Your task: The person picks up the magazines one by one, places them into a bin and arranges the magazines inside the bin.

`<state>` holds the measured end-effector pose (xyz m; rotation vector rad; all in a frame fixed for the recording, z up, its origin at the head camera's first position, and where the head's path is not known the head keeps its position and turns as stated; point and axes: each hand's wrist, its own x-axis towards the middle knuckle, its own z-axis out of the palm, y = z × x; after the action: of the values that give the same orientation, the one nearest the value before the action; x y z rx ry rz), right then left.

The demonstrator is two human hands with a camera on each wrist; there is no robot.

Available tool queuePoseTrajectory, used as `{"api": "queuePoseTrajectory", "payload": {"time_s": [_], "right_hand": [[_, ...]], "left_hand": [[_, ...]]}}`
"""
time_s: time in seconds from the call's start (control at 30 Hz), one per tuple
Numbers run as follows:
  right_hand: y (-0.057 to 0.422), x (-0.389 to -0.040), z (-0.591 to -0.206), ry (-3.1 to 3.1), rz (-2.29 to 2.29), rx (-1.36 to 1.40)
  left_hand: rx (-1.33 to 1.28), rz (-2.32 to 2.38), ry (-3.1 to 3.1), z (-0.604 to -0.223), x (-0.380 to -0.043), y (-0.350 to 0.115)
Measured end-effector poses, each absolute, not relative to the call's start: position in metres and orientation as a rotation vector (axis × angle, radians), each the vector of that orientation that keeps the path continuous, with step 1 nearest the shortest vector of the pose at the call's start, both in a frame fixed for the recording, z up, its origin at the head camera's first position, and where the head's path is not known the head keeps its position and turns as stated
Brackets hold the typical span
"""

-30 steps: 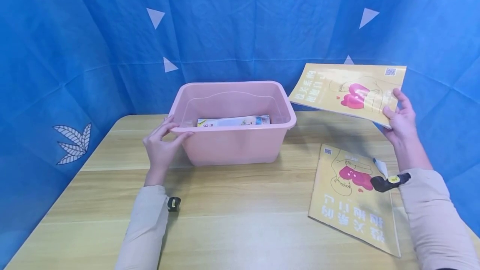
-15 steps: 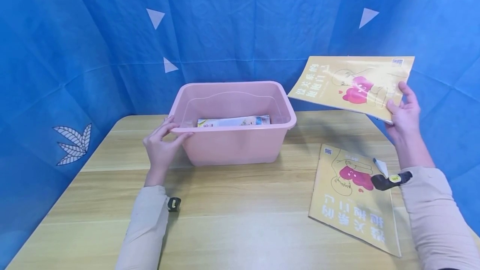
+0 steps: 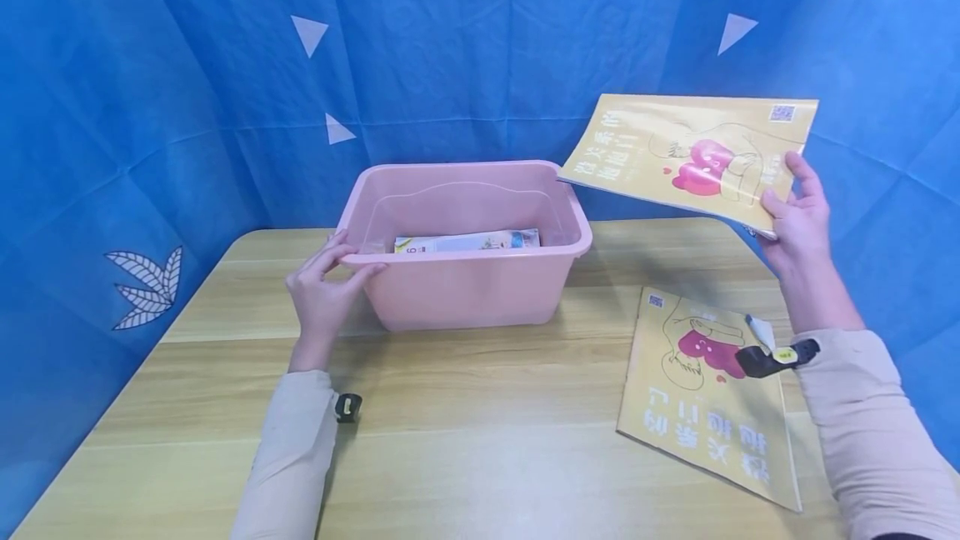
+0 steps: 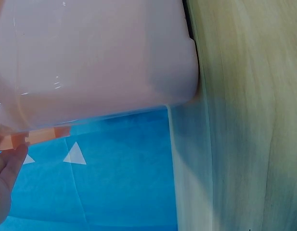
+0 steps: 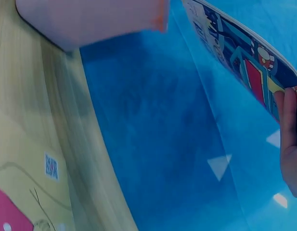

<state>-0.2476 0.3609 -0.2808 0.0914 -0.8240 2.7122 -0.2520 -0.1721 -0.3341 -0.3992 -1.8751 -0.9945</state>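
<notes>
My right hand [image 3: 798, 227] pinches the right edge of a thin yellow book [image 3: 697, 157] with a pink heart drawing. The book is raised and tilted, its left corner by the right rim of a pink plastic bin [image 3: 465, 294]. In the right wrist view the underside of the held book [image 5: 254, 72] is dark blue with coloured pictures. My left hand [image 3: 322, 294] grips the bin's front left corner, thumb on the front rim. Inside the bin, only the upper part of another book [image 3: 468, 242] shows, white and colourful; the rest is hidden by the front wall.
A second yellow book [image 3: 705, 407] with the same heart drawing lies on the wooden table [image 3: 465, 440] at the right, partly under the right wrist strap. A blue curtain [image 3: 450, 48] hangs behind and at both sides.
The right hand has raised the held book, first shifting right and then left towards the bin. The left hand, the bin and the book on the table stay put.
</notes>
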Motion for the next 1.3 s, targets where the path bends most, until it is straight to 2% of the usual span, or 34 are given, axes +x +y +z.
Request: {"api": "queuePoseTrajectory", "payload": {"time_s": [0.43, 0.8, 1.3], "right_hand": [[0.312, -0.255, -0.274, -0.979, 2.848, 0.075], [0.258, -0.275, -0.269, -1.179, 2.883, 0.038], [0.197, -0.288, -0.257, -1.469, 2.886, -0.144]], "left_hand": [[-0.41, -0.988, -1.863, -0.333, -0.252, -0.172], [-0.371, -0.996, -1.877, -0.333, -0.248, -0.176], [-0.361, -0.982, -1.896, -0.334, -0.248, -0.178]]}}
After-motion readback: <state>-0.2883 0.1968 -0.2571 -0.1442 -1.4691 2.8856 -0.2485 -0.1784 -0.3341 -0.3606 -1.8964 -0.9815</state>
